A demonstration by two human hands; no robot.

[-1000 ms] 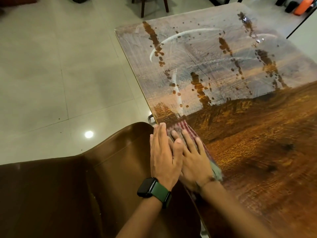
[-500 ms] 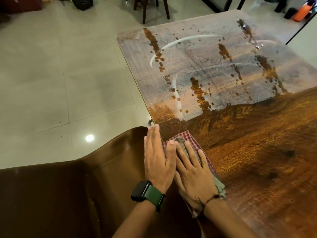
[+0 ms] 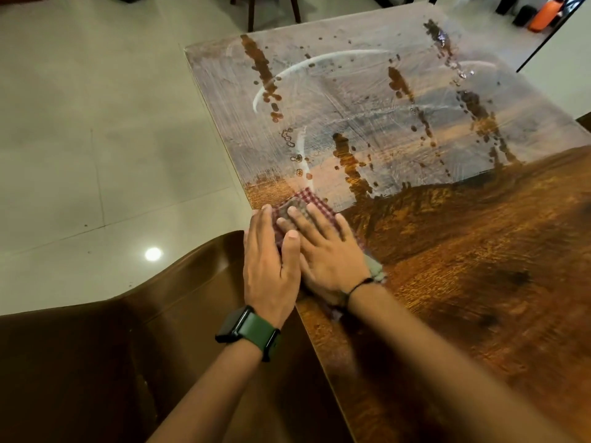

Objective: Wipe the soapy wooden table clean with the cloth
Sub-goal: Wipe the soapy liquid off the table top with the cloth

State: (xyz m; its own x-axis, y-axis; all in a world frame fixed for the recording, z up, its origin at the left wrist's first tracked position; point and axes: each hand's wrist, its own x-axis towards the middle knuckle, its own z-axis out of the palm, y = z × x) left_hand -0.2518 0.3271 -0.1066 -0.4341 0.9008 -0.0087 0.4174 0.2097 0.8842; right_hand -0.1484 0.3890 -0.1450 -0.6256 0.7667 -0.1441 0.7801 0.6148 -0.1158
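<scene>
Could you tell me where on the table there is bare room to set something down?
The wiped table right of the right hand is bare. Past the cloth, soapy film covers it. Both hands, left hand included, crowd the edge.

Pale glossy tiled floor (image 3: 96, 129), ceiling light reflected as bright spot (image 3: 153, 253). Brown chair back (image 3: 112, 340) in near left foreground. Dark wooden chair legs (image 3: 271, 8) at top. Orange container (image 3: 543, 14) and dark items on floor, far top right.

A home dining room, by the look: pale tiled floor (image 3: 96, 123), a wooden worktop (image 3: 479, 282), a brown chair (image 3: 128, 362) pulled up beside it, another chair's legs (image 3: 271, 8) beyond.
</scene>
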